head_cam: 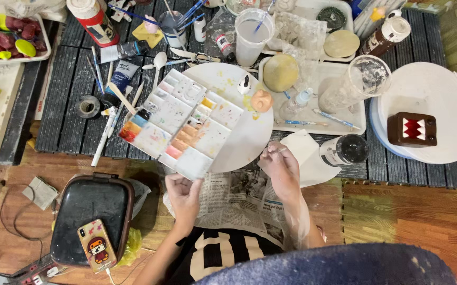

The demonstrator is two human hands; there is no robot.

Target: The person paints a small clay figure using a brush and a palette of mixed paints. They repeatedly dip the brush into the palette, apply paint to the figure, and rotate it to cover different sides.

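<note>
Paint palette [182,122] lies tilted on the round white board [249,132], its long axis running up-left from my left hand [182,196], whose fingers pinch its near corner. My right hand [281,168] seems closed on a thin brush.

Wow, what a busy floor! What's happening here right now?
A person sits over spread newspaper on a cluttered floor, painting small craft pieces. The left hand grips the near edge of a paint palette smeared with many colours, which rests partly on a round white board. The right hand pinches a thin brush-like tool at that board's edge. A small peach-coloured clay piece lies on the board; a brown block figure with white zigzag teeth stands apart at the right.
</note>
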